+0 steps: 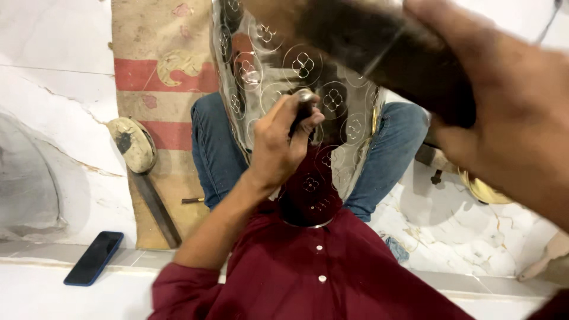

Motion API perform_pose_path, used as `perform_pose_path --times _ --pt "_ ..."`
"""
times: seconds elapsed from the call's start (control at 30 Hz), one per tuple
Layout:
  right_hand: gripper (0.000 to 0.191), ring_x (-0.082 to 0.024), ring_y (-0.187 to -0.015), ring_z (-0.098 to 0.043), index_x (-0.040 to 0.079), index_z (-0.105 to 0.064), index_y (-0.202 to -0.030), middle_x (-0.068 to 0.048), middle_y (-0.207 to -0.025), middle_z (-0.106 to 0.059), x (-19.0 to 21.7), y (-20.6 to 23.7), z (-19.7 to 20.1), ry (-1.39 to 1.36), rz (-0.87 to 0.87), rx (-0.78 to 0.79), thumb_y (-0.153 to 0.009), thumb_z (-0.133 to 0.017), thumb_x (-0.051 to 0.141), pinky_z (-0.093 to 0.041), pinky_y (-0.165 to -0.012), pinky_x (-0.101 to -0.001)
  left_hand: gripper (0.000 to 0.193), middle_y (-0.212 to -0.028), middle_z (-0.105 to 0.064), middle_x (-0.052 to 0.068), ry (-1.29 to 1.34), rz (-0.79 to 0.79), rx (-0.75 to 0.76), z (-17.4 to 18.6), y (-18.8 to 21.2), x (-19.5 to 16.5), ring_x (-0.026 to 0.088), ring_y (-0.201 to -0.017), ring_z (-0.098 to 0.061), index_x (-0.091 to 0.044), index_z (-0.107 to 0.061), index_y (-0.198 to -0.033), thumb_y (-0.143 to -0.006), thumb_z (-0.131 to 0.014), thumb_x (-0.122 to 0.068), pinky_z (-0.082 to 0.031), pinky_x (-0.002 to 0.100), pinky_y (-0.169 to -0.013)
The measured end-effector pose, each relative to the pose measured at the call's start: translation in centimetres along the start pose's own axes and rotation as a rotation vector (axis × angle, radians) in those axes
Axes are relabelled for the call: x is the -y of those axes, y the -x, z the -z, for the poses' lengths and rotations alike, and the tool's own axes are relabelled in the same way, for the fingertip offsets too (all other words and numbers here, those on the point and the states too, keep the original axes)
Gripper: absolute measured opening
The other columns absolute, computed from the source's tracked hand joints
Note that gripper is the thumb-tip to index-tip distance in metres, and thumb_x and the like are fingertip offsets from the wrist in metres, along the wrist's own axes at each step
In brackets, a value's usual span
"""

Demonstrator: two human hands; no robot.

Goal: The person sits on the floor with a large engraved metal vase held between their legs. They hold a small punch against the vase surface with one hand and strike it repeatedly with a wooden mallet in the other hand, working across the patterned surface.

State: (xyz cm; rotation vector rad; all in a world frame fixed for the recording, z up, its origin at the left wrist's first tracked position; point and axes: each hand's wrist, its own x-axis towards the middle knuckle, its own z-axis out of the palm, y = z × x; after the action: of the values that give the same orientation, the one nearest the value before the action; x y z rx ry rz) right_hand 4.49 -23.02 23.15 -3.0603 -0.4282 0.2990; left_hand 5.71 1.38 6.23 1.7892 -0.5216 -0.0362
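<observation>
Looking down from a head-worn camera, a seated person's lap is seen, with a polished metal vessel (296,89) propped between knees in blue jeans (216,148). The vessel fills the centre of the view toward 12 o'clock, and its shiny surface is covered with engraved circles holding four-petal flowers. The maroon shirt (308,266) at 6 o'clock is mirrored in the metal.

The left hand (278,148) is clenched around a slim dark punch or chisel (303,109), whose tip is pressed against the vessel near the centre. The right hand (510,124) is raised at 2 o'clock, very close to the lens and blurred; it is closed on a dark hammer (379,47), probably wooden, whose head is held above the chisel. The two hands are kept well apart.

A patterned tan and red mat (160,71) is spread under the legs on a white marble floor (53,89). At 9 o'clock a worn mallet (135,145) is laid on the mat, its long handle angled toward 7 o'clock. A dark phone (95,258) is left on the floor at 8 o'clock. A brass-coloured rim (483,192) is partly shown at 4 o'clock.
</observation>
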Motion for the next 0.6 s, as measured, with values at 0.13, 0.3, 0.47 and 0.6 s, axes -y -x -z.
perform_pose_path --times 0.13,0.3,0.47,0.6 --pt "0.069 -0.024 -0.088 -0.067 0.015 -0.046 -0.155 -0.014 -0.107 -0.063 -0.9 1.8 -1.9 -0.331 -0.054 -0.159 -0.092 -0.074 0.011 -0.058 -0.073 -0.0338 0.027 -0.099 -0.068 0.012 -0.031 -0.074 0.19 0.9 -1.7 0.1 0.022 -0.083 -0.071 -0.001 -0.059 -0.124 -0.1 -0.071 -0.005 -0.057 0.035 -0.072" --pt "0.064 -0.028 -0.08 -0.074 0.007 -0.064 -0.142 -0.018 -0.095 -0.072 -1.3 4.2 -4.0 0.003 -0.46 0.172 -0.082 -0.084 0.014 -0.061 -0.074 -0.0377 0.029 -0.102 -0.067 0.012 -0.04 -0.153 0.439 0.9 -4.0 1.1 0.024 -0.086 -0.07 -0.003 -0.061 -0.128 -0.102 -0.071 -0.008 -0.058 0.036 -0.075" --pt "0.067 -0.027 -0.108 -0.074 -0.001 -0.055 -0.149 -0.02 -0.122 -0.072 0.1 8.5 -9.6 -0.493 -0.485 -0.274 -0.09 -0.083 0.01 -0.059 -0.1 -0.0365 0.037 -0.1 -0.068 0.01 -0.018 -0.269 0.688 0.6 -6.0 2.1 0.027 -0.088 -0.072 -0.006 -0.061 -0.134 -0.098 -0.072 -0.012 -0.057 0.041 -0.08" --pt "0.076 -0.03 -0.103 -0.071 -0.002 -0.046 -0.152 -0.023 -0.117 -0.07 2.4 11.8 -16.0 -0.525 -0.642 -0.369 -0.085 -0.08 0.004 -0.059 -0.089 -0.0392 0.042 -0.109 -0.07 0.013 0.008 -0.427 0.855 0.1 -7.8 2.0 0.034 -0.097 -0.071 -0.005 -0.061 -0.133 -0.094 -0.074 -0.013 -0.056 0.046 -0.084"
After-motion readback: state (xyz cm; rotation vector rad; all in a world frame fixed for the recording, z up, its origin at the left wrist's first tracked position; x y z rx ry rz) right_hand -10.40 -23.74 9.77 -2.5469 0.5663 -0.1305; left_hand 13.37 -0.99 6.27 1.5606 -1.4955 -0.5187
